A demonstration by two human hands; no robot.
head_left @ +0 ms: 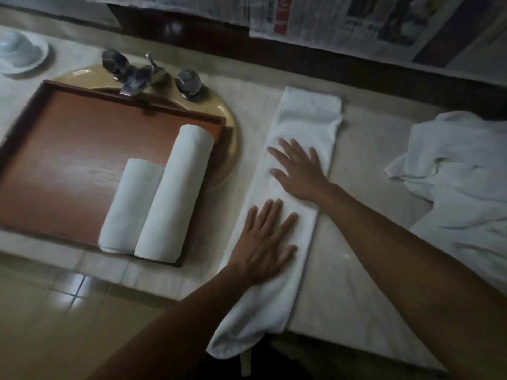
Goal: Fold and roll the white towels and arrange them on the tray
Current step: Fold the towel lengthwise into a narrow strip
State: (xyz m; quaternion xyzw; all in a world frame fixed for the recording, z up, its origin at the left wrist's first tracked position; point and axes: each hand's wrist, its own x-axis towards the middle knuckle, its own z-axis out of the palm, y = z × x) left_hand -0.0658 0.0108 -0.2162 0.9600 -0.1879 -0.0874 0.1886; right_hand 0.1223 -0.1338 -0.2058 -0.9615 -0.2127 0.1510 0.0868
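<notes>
Two flat hands press on a long folded towel lying on the counter. Left hand sits near its hanging end; right hand sits farther up. All fingers are spread and straight, gripping nothing. Beside it, two rolled towels lie touching on the brown tray. More towels sit heaped at the right.

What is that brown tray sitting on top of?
The tray lies across a tan sink; its rim and the faucet show behind and right of it. The basin beneath is covered, so its contents cannot be seen.
</notes>
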